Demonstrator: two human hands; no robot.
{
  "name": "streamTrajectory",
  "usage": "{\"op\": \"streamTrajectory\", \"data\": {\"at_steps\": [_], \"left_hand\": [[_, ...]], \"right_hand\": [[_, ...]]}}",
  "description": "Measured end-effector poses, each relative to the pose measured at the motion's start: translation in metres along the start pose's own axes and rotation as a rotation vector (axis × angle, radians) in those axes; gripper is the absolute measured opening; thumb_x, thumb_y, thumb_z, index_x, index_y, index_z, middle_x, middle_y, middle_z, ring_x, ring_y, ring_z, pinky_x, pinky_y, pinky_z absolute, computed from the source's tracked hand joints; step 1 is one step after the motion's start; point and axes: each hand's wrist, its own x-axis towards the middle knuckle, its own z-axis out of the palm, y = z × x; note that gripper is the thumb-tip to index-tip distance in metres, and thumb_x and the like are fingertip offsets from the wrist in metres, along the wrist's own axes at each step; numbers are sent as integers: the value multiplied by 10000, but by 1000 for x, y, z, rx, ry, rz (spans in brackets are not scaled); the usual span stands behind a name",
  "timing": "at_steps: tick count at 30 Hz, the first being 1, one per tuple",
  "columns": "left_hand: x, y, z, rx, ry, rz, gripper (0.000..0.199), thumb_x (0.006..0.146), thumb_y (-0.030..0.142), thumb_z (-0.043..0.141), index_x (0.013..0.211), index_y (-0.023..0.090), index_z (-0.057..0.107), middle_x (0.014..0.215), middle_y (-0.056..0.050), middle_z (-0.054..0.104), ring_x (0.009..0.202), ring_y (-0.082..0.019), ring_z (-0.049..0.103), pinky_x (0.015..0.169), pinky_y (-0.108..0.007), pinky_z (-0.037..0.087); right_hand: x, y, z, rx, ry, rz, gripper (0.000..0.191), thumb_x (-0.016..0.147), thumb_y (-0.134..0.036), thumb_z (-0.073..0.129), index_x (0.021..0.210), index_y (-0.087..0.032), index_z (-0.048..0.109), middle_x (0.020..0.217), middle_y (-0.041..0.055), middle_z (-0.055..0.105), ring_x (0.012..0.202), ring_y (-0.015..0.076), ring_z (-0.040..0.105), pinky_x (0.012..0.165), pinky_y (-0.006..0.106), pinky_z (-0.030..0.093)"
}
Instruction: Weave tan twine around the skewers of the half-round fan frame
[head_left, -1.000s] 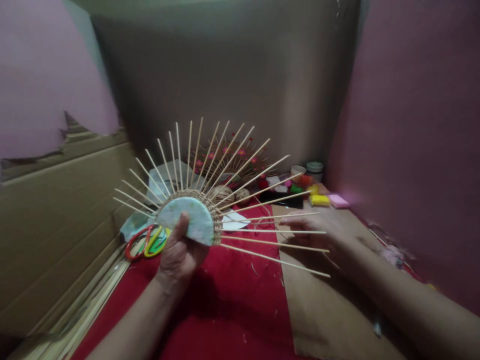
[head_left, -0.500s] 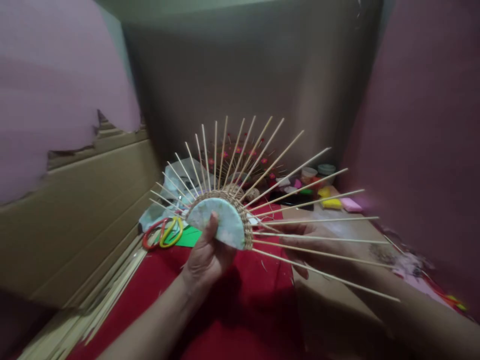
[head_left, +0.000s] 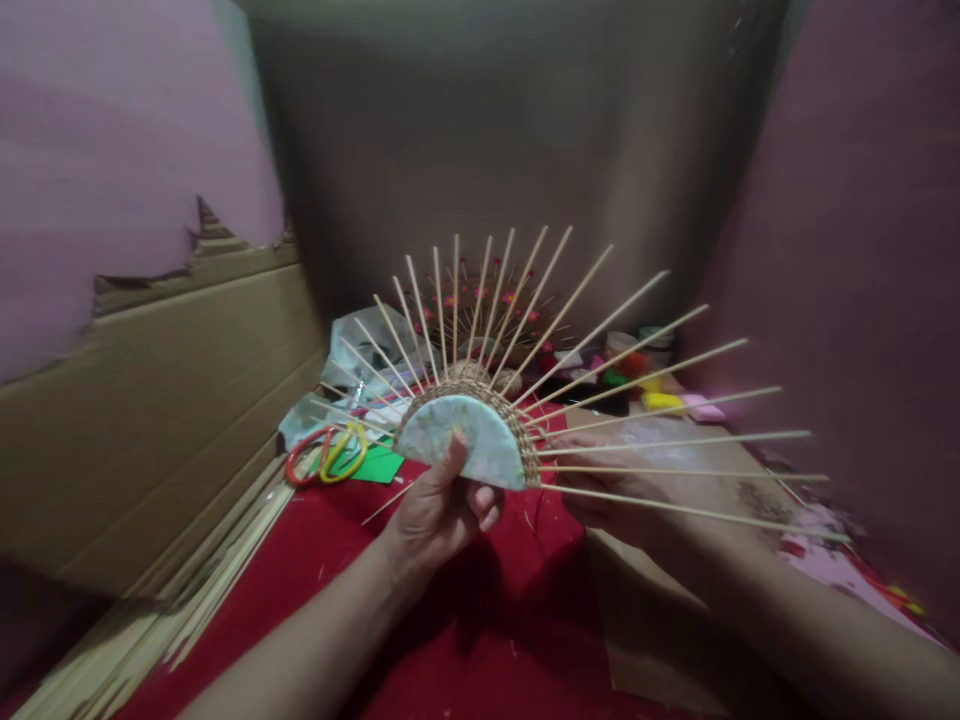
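Observation:
A pale half-disc [head_left: 487, 445] with a woven cord rim [head_left: 529, 450] stands upright above the red cloth, and thin wooden sticks [head_left: 637, 378] fan out from it. My left hand [head_left: 442, 505] grips its lower edge, thumb on the front face and fingers curled behind and below. Behind the right-hand sticks, my right hand [head_left: 596, 480] is close to the woven rim; its fingers are partly hidden by the sticks, and what they hold, if anything, cannot be made out.
Red and yellow-handled scissors [head_left: 326, 458] lie by a green sheet [head_left: 380, 463]. Long strips [head_left: 232, 570] line the cardboard [head_left: 187, 400] at left. A flower-decorated fan [head_left: 480, 300], tubs [head_left: 656, 345] and yellow packets [head_left: 663, 400] stand behind; a plastic bag [head_left: 360, 335] is back left.
The half-disc and my left hand have shifted right in view, and the fan has turned slightly, its right-hand sticks reaching further right. My right hand's fingers have drawn in behind the sticks.

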Motion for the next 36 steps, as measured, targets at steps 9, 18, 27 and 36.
{"op": "streamTrajectory", "data": {"at_steps": [9, 18, 27, 36], "left_hand": [[2, -7, -8, -9, -7, -3, 107, 771, 217, 623, 787, 126, 570, 605, -10, 633, 428, -107, 550, 376, -216, 472], [1, -9, 1, -42, 31, 15, 114, 750, 203, 644, 768, 138, 551, 637, -10, 636, 477, -121, 574, 413, -223, 475], [1, -12, 5, -72, 90, -6, 136, 758, 202, 633, 772, 155, 507, 624, 5, 603, 438, -104, 539, 385, -210, 436], [-1, -12, 7, -27, 43, -36, 170, 781, 287, 607, 750, 136, 537, 634, -10, 581, 484, -114, 532, 435, -248, 463]], "right_hand": [[3, 6, 11, -70, 49, 69, 224, 698, -294, 657, 628, -168, 486, 375, -113, 265, 324, 28, 166, 324, 191, 107], [5, 20, 9, 58, 77, 28, 305, 679, -291, 638, 552, -200, 376, 341, -120, 236, 305, 41, 137, 311, 196, 115], [5, 25, 11, 69, 70, 35, 281, 690, -274, 628, 554, -202, 392, 336, -123, 256, 294, 38, 150, 288, 177, 155], [6, 40, 7, 62, 55, -43, 246, 765, -275, 552, 564, -202, 429, 347, -96, 315, 289, 68, 239, 288, 203, 231]]}}
